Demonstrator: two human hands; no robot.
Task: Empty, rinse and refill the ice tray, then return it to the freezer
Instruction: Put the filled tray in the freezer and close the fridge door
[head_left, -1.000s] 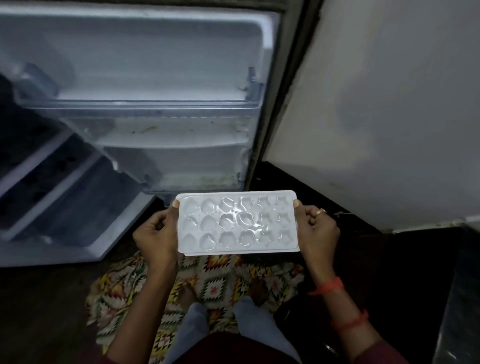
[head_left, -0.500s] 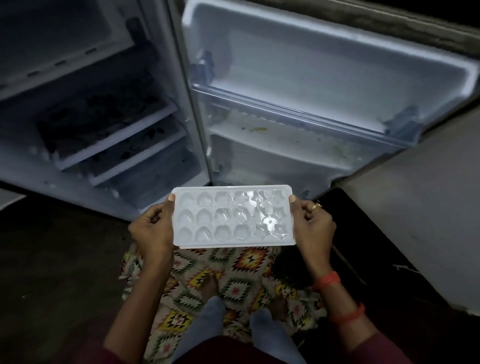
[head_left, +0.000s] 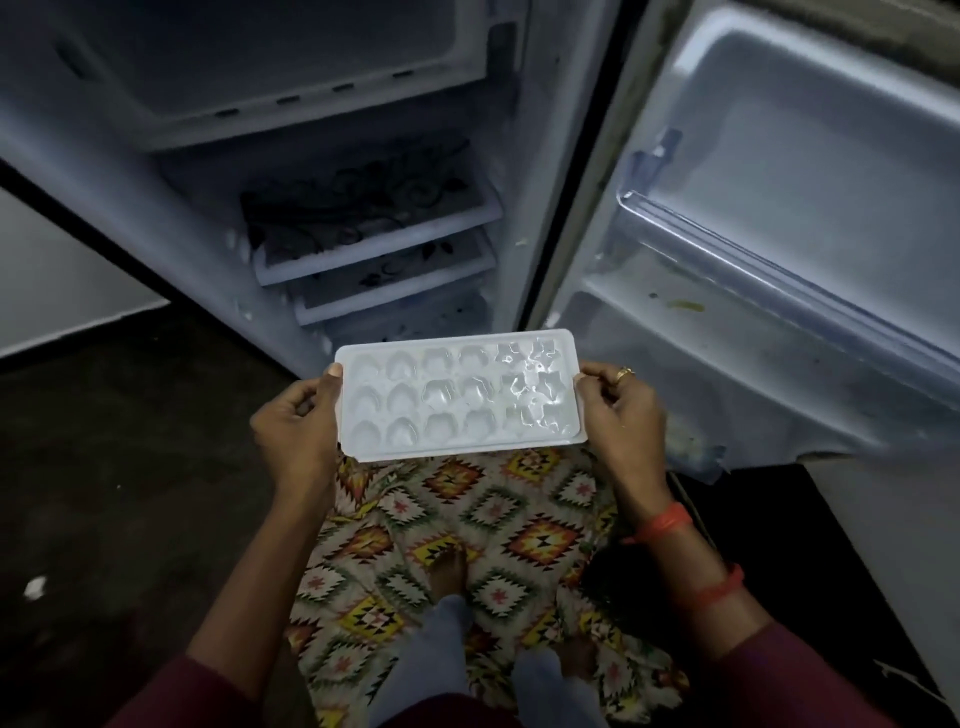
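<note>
A white plastic ice tray (head_left: 457, 395) with several moulded cells is held level in front of me, water glinting in its right-hand cells. My left hand (head_left: 296, 426) grips its left end, thumb on the rim. My right hand (head_left: 623, 410), with a ring on one finger, grips the right end the same way. The open fridge (head_left: 332, 171) stands just beyond the tray, and its freezer compartment (head_left: 270, 57) sits at the top of the cabinet.
The fridge door (head_left: 779, 234) swings open to the right, its door shelves bare and stained. Two patterned glass shelves (head_left: 363, 228) sit inside the cabinet. A patterned floor mat (head_left: 467, 530) lies under my feet on the dark floor. A white wall is at the left.
The view has swung left, so the fridge cabinet is now straight ahead and the door lies to the right. The tray stays level in both hands.
</note>
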